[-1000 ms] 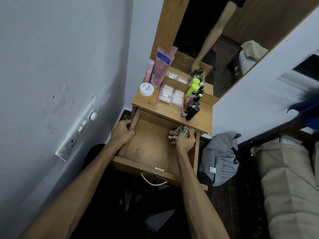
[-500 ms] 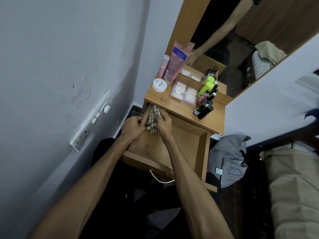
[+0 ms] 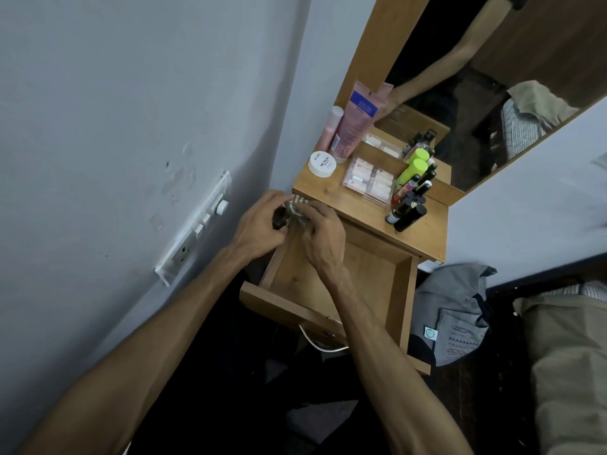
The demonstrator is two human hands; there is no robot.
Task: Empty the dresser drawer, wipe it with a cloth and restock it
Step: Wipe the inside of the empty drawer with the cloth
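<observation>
While bunched between both hands at the far left corner of the drawer (image 3: 368, 274), mostly hidden: cloth (image 3: 297, 210), only a pale checked scrap showing between the knuckles, right under the front edge of the worktop (image 3: 331, 195). Left hand (image 3: 262, 224) curled at the drawer's left wall, fingers (image 3: 279, 200) bent over the cloth; something dark under the palm, too shadowed to name. Right hand (image 3: 323, 229) just beside it, fingers (image 3: 315, 210) curled down onto the same cloth, tips out of sight behind the knuckles. Cannot tell exactly how much cloth lies beneath either palm.

Drawer pulled well out, bare wooden floor showing; its back part covered by the worktop, its front handle (image 3: 320, 343) partly cut by the right forearm.

On the worktop, apart from the hands: white jar (image 3: 322, 164), pink tube (image 3: 356, 121) leaning upright with a slimmer pink bottle (image 3: 331, 128) half behind it, clear box (image 3: 369, 182) of pale pieces, green bottle (image 3: 412, 172) among a cluster of dark bottles (image 3: 409, 211), labels unreadable. Mirror (image 3: 476, 93) above, cropped by the top edge, repeating an arm. Grey bag (image 3: 456, 310) on the floor to the right; switch panel (image 3: 197, 228) on the left wall.
</observation>
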